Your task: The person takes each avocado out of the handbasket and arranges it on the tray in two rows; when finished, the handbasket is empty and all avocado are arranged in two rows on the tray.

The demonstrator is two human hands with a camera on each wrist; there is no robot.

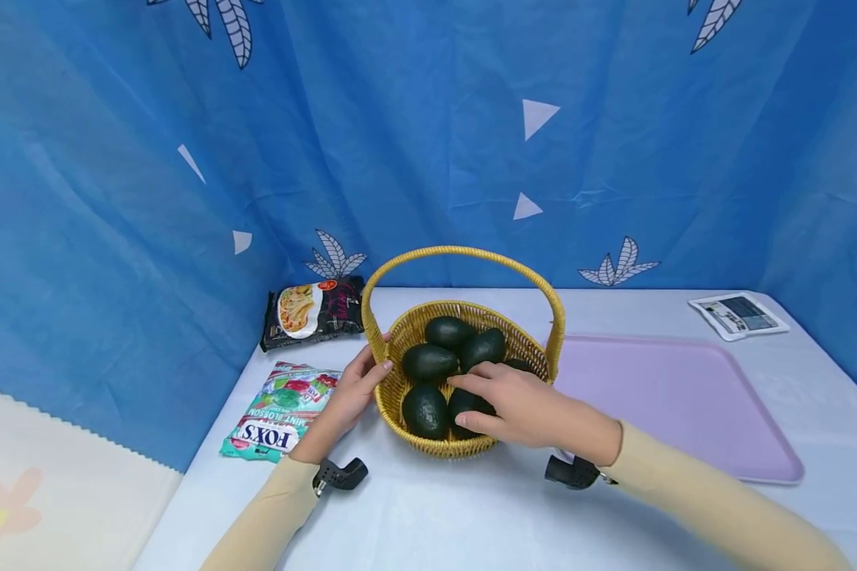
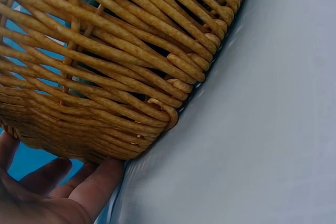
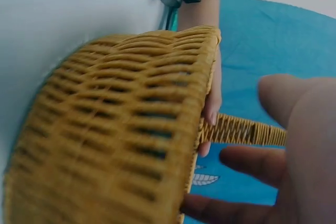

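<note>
A yellow wicker basket [image 1: 428,450] with a tall arched handle holds several dark green avocados [image 1: 431,362]. My left hand [image 1: 357,386] grips the basket's left rim near the foot of the handle; the left wrist view shows its fingers [image 2: 100,184] against the woven side. Over the basket's right rim reaches my right hand [image 1: 514,402], above an avocado [image 1: 464,406] that it partly covers. In the right wrist view its thumb and fingers [image 3: 254,162] are spread apart, with no avocado visible between them. Whether its fingertips touch one is unclear.
Left of the basket lie a black noodle packet [image 1: 314,312] and a green Fox's candy bag [image 1: 278,412]. A lilac tray [image 1: 671,404] is on the right, with a small white packet [image 1: 739,315] behind it. A blue curtain [image 1: 428,159] hangs along the table's back.
</note>
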